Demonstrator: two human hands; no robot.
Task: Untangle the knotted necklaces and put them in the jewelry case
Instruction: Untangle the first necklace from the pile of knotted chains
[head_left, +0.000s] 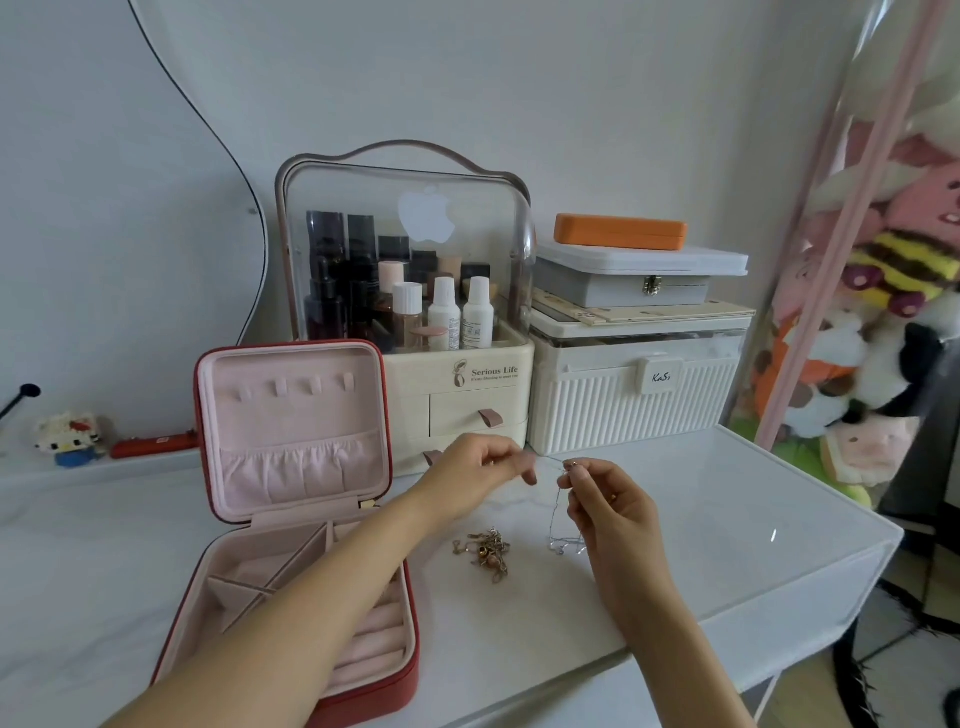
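Note:
A thin silver necklace (557, 512) is stretched between both hands above the white tabletop, and its lower loop hangs down to the table. My left hand (475, 470) pinches one end of it. My right hand (605, 506) pinches the other end, near a small ring on the chain. A knotted heap of gold necklaces (487, 553) lies on the table below and between the hands. The red jewelry case (387, 680) stands open at the left, with a pink lining, its lid upright and my left forearm crossing over its tray.
Behind the hands stand a cream cosmetics organiser (457, 384) with bottles and a ribbed white storage box (631, 400) stacked with a grey box and an orange case. Plush toys fill a clear bin (878, 332) at right. The table edge (810, 582) runs close on the right.

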